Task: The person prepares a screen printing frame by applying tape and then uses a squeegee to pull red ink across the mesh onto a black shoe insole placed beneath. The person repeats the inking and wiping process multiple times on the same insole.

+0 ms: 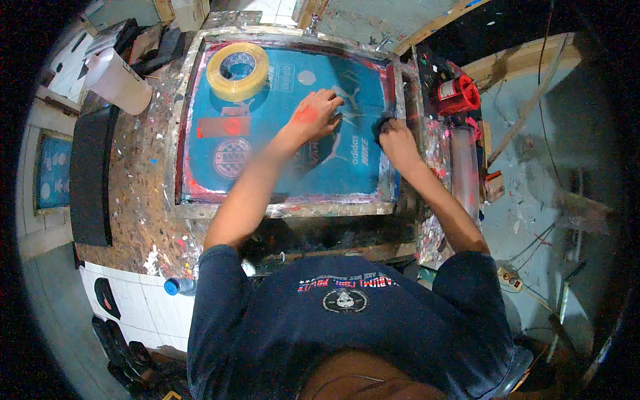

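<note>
**Both hands at work over a blue printing screen**

In the head view, a blue printing screen (320, 183) in a worn wooden frame (320, 211) lies on a paint-spattered table (137, 200), in front of the person. The left hand (319, 115) is over the middle of the screen, fingers loosely bent and a little apart, with nothing seen in them; whether they touch the screen I cannot tell. A red smear marks its back. The right hand (399, 141), at the screen's right side, has its fingers closed around a dark wad (385, 128), partly hidden by the hand.

A roll of yellowish tape (237, 91) rests on the screen's far left part, with a reddish patch (223, 127) nearer the person. Left of the screen are a whitish tub (120, 83) and a long black block (92, 177). A red jar (459, 95) is at the far right.
</note>
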Demonstrator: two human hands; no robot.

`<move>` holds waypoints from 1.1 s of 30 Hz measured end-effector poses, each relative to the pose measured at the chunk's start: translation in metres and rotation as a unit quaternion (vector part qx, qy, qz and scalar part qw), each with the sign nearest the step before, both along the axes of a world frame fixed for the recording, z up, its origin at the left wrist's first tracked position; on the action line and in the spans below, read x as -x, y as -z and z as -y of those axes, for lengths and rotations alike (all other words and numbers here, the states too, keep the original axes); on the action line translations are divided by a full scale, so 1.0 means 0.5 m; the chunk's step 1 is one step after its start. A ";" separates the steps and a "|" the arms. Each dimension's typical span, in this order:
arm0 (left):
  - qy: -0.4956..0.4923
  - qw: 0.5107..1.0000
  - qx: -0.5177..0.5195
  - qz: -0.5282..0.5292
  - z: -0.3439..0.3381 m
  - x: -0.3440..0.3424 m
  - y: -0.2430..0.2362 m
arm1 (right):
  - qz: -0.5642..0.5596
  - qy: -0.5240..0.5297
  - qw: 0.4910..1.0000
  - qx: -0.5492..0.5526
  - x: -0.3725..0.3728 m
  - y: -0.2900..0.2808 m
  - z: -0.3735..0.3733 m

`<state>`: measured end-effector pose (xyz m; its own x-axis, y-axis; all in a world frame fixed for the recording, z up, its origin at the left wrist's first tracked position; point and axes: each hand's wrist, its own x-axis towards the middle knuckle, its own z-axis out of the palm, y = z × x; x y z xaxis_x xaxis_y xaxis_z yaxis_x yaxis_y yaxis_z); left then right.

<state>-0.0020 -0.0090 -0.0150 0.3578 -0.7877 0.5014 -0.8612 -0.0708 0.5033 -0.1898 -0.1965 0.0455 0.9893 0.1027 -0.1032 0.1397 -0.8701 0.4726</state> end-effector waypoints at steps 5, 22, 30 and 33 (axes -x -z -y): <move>-0.008 1.000 0.003 -0.008 -0.009 0.004 -0.010 | 0.016 -0.004 0.998 0.064 0.112 0.018 -0.079; -0.085 0.996 0.018 -0.002 -0.043 -0.037 -0.054 | 0.240 0.195 0.909 -0.281 0.048 -0.116 0.103; -0.336 0.921 -0.110 0.164 -0.204 -0.144 -0.107 | 0.250 0.184 0.899 -0.310 -0.048 -0.074 0.133; -0.280 0.927 -0.176 0.179 -0.249 -0.175 -0.056 | 0.186 0.088 0.869 -0.449 -0.197 -0.039 -0.023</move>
<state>0.0857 0.1154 0.0128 0.6205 -0.6666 0.4130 -0.7473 -0.6623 0.0538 -0.0915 -0.1850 0.0652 0.9454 -0.1799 0.2718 -0.0500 -0.9041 -0.4244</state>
